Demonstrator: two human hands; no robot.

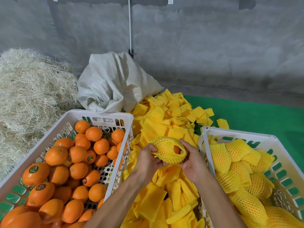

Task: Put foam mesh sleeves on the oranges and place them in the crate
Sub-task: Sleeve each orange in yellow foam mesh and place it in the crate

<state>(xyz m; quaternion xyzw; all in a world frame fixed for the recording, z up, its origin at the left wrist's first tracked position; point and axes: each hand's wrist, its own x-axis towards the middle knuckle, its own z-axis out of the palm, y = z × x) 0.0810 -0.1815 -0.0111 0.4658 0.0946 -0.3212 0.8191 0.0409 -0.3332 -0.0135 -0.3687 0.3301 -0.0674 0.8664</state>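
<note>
Between my hands is a yellow foam mesh sleeve [166,149] stretched over an orange [176,149], which shows through the sleeve's open end. My left hand [148,159] grips the sleeve's left side. My right hand [191,159] pinches its right rim. A white crate [115,113] at the left holds several bare oranges [79,162]. Another white crate [240,130] at the right holds several sleeved oranges [236,170]. A heap of flat yellow sleeves [164,122] lies between the crates, under my hands.
A white woven sack [113,83] slumps behind the sleeve heap. A pile of pale straw [31,92] fills the left. Green matting [256,116] covers the floor at the right. A grey concrete wall stands behind.
</note>
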